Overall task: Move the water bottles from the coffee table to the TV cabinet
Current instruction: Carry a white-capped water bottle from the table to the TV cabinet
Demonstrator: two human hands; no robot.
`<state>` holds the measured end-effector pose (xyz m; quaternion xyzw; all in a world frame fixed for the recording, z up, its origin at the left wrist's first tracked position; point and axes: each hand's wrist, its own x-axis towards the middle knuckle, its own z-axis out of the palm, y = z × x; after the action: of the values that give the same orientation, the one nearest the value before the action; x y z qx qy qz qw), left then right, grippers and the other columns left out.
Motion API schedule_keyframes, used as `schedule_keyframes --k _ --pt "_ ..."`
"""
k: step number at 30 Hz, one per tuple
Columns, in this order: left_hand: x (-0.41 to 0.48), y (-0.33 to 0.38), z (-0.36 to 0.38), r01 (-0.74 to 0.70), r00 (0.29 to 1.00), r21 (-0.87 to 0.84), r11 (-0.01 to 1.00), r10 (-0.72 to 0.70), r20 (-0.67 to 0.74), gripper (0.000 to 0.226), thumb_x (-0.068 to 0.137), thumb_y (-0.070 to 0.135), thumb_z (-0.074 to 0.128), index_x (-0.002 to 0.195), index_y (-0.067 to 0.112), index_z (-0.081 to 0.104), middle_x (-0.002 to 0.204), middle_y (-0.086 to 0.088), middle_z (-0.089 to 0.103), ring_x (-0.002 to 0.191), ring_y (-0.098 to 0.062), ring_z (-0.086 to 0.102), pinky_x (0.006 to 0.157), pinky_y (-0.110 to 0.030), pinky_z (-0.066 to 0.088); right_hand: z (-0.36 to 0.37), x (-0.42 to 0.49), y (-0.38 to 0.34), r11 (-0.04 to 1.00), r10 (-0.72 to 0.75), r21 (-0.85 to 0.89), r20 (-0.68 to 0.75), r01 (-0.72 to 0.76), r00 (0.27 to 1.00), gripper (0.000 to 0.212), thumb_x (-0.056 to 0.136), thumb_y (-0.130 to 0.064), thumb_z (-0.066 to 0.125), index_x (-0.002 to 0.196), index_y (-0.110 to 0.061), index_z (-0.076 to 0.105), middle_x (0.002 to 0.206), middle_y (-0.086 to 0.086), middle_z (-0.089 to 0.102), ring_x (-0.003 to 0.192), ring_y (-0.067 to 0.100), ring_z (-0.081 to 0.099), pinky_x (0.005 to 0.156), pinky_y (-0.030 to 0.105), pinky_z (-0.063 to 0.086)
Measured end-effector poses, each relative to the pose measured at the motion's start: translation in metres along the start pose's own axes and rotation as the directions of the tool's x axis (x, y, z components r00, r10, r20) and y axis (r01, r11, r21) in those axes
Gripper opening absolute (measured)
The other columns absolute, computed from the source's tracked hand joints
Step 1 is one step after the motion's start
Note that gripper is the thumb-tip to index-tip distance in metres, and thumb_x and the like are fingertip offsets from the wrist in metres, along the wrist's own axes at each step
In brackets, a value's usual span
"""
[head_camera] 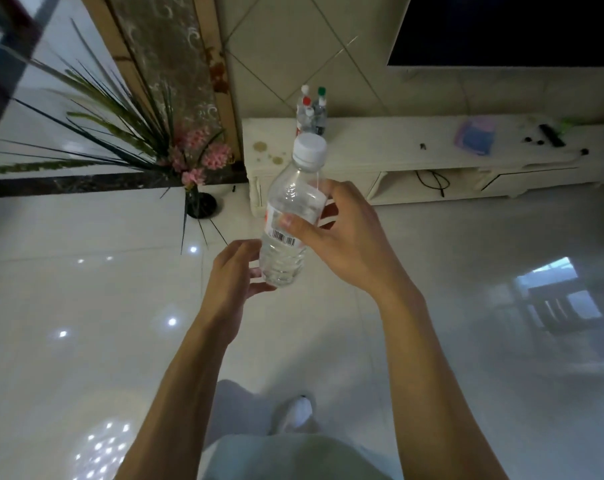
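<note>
Nearest the camera, pale trousers and one white shoe show above a glossy tiled floor that mirrors ceiling lights. Both bare forearms reach forward over it.

The left hand is lower, its fingers curled around the bottom of a clear bottle, touching its base from the left. The right hand is higher and grips the bottle's middle, thumb pressed on the label beside a barcode, fingers wrapped behind. The bottle has a white cap, leans slightly to the right at the top, and is held in the air above the floor, in front of the cabinet's left end.

Further on, at the left, a dark vase stands on the floor with long green leaves and pink flowers, just beside the cabinet.

The white cabinet runs along the tiled wall. At its left end stands a close group of bottles with red, white and green caps; their exact number is hard to tell. Yellowish stains mark the top near them. Further right lie a blue-and-pink packet and small dark items, too blurred to name. A black cable hangs in an open shelf below.

Above, at the right, a dark TV is on the wall.
</note>
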<state>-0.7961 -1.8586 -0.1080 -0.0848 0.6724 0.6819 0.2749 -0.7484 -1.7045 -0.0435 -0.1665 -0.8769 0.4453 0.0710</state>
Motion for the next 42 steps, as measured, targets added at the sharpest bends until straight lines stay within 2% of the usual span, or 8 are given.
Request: schedule_keyframes --k 6,12,18,23,30,33,38,42 --pt "0.099 0.032 0.003 0.008 1.000 0.005 1.000 -0.008 0.029 0.031 0.095 0.018 0.045 0.117 0.003 0.060 0.110 -0.013 0.066 0.087 -0.029 0.066 0.079 -0.045 0.057 0.015 0.102 0.005 1.000 0.030 -0.007 0.016 -0.029 0.999 0.058 0.076 -0.054 0.071 0.123 -0.026 0.051 0.116 -0.008 0.054 0.101 0.009 0.058 0.088 0.033 0.052" --pt "0.217 0.091 0.002 0.012 0.996 0.046 0.999 -0.016 0.092 0.028 0.095 0.019 0.044 0.113 0.004 0.060 0.109 -0.010 0.065 0.087 -0.026 0.066 0.065 -0.035 0.055 0.028 0.211 -0.002 0.996 0.084 0.015 -0.026 -0.083 0.996 0.058 0.076 -0.050 0.074 0.124 -0.028 0.049 0.120 -0.007 0.055 0.103 0.003 0.057 0.084 0.024 0.052" --pt "0.313 0.144 0.014 -0.008 0.990 0.118 0.993 -0.009 0.142 0.026 0.094 0.020 0.045 0.108 0.008 0.064 0.103 -0.004 0.067 0.087 -0.023 0.066 0.069 -0.036 0.053 0.034 0.298 0.003 0.985 0.162 0.086 -0.134 -0.151 0.978 0.055 0.077 -0.047 0.075 0.121 -0.026 0.051 0.118 -0.006 0.057 0.103 0.005 0.060 0.083 0.024 0.055" --pt "0.360 0.149 0.028 0.066 0.981 0.184 0.981 -0.098 0.170 0.025 0.096 0.018 0.045 0.110 0.007 0.062 0.096 -0.002 0.068 0.082 -0.021 0.067 0.067 -0.034 0.053 0.023 0.349 0.024 0.969 0.235 0.084 -0.046 -0.230 0.971 0.044 0.077 -0.045 0.076 0.111 -0.029 0.054 0.112 -0.007 0.063 0.097 0.002 0.061 0.076 0.014 0.049" --pt "0.443 0.157 0.096 0.116 0.988 0.177 0.977 -0.132 0.078 0.022 0.096 0.017 0.045 0.106 0.008 0.063 0.099 -0.005 0.067 0.083 -0.023 0.066 0.062 -0.031 0.052 -0.013 0.439 0.084 0.967 0.244 0.063 0.048 -0.247 0.969 0.045 0.075 -0.046 0.078 0.108 -0.029 0.054 0.110 -0.008 0.063 0.095 0.003 0.061 0.076 0.014 0.047" --pt "0.476 0.162 0.137 0.152 0.987 0.120 0.981 -0.157 0.031 0.022 0.096 0.017 0.046 0.107 0.008 0.063 0.099 -0.007 0.066 0.084 -0.024 0.065 0.060 -0.030 0.052 -0.043 0.483 0.113 0.966 0.253 0.035 0.098 -0.257 0.963 0.053 0.072 -0.050 0.078 0.114 -0.025 0.057 0.111 -0.009 0.064 0.097 0.006 0.062 0.083 0.025 0.051" --pt "0.526 0.158 0.199 0.234 0.972 0.050 0.971 -0.235 -0.003 0.016 0.091 0.012 0.051 0.091 0.012 0.067 0.102 -0.009 0.067 0.093 -0.032 0.063 0.076 -0.045 0.057 -0.087 0.539 0.161 0.947 0.312 0.039 0.140 -0.320 0.940 0.052 0.071 -0.043 0.081 0.113 -0.021 0.058 0.108 -0.006 0.066 0.096 0.009 0.064 0.085 0.031 0.054" --pt "0.557 0.145 0.234 0.305 0.952 0.016 0.952 -0.305 0.019 0.019 0.093 0.010 0.050 0.101 0.004 0.066 0.105 -0.015 0.066 0.094 -0.034 0.064 0.081 -0.047 0.057 -0.101 0.568 0.195 0.938 0.344 -0.004 0.140 -0.347 0.928 0.057 0.068 -0.046 0.082 0.115 -0.023 0.059 0.111 -0.008 0.065 0.099 0.010 0.063 0.087 0.032 0.053"
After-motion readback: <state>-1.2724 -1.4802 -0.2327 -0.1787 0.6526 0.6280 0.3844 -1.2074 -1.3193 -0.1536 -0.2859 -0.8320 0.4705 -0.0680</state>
